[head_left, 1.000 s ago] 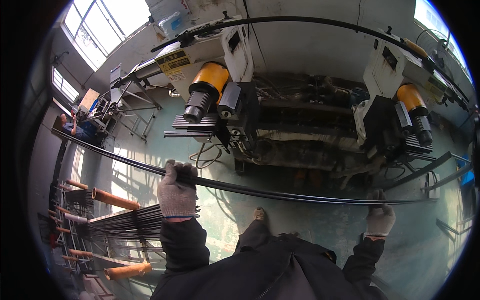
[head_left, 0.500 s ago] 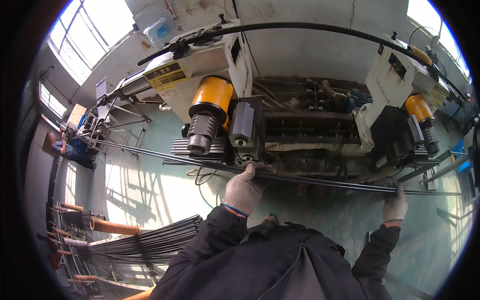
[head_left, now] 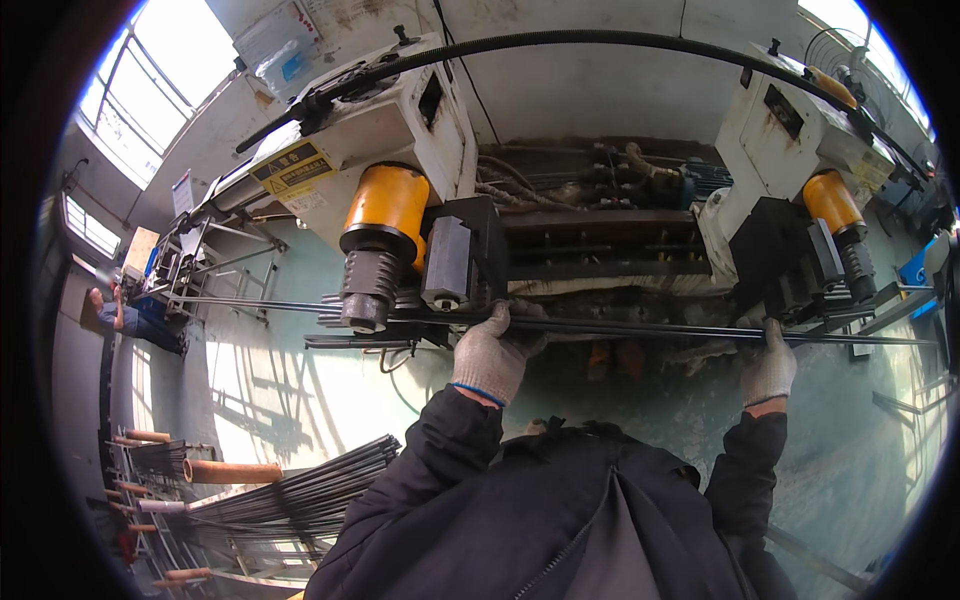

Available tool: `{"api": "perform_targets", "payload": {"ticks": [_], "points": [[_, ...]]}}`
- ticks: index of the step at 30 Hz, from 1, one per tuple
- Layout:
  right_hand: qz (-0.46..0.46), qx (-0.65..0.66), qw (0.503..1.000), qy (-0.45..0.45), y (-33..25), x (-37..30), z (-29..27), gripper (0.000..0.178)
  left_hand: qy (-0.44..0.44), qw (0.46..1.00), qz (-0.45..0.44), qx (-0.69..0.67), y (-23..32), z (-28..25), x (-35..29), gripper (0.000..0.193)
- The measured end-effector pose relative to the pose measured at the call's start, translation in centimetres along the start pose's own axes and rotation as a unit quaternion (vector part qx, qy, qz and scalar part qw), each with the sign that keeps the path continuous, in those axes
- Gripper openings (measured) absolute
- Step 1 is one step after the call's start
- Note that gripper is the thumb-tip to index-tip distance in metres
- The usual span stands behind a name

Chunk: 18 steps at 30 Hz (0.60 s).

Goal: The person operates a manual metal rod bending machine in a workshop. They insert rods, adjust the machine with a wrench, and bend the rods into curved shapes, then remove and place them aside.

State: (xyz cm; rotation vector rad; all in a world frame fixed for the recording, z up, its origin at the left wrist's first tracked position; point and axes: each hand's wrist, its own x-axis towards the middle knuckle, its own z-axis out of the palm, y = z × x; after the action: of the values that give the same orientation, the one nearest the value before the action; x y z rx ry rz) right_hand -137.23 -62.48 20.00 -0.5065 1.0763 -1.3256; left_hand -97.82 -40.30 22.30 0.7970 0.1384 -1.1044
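Several long, thin, dark metal tubes or rods [head_left: 640, 328] run crosswise in front of me, bundled together. My left hand [head_left: 490, 360], in a pale knit glove, is closed around them, thumb on top, just in front of the left machine head's dark block [head_left: 449, 262]. Farther along, my right hand [head_left: 768, 370], gloved alike, grips the same bundle below the right machine head's dark tooling [head_left: 780, 255]. On the left, the bundle passes by the ribbed spindle [head_left: 368, 285] under a yellow cylinder [head_left: 387, 208]. I cannot tell whether it touches the spindle.
A rack holds many dark rods [head_left: 300, 490] at lower left, with brown rollers [head_left: 232, 472] beside it. A second yellow cylinder [head_left: 832, 203] sits on the right machine head. A black hose [head_left: 560, 40] arches over both heads. Another person [head_left: 130, 318] is at the far left.
Both hands have moved the bundle away from me, closer to the machine heads. The right hand has also shifted slightly left. My view has turned a little, and both hands keep their grip.
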Motion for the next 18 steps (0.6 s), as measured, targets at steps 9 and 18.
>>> {"api": "perform_targets", "payload": {"ticks": [9, 18], "points": [[0.01, -0.003, 0.997, -0.077, 2.2, 0.0, 3.2, 0.024, -0.129, 0.989, -0.056, 0.039, -1.4, -1.3, 3.1, 0.044], [0.038, 0.029, 0.998, -0.036, 0.4, 2.6, 5.6, 0.018, -0.091, 0.994, -0.042, 0.034, -1.8, -1.1, 6.7, 0.037]]}}
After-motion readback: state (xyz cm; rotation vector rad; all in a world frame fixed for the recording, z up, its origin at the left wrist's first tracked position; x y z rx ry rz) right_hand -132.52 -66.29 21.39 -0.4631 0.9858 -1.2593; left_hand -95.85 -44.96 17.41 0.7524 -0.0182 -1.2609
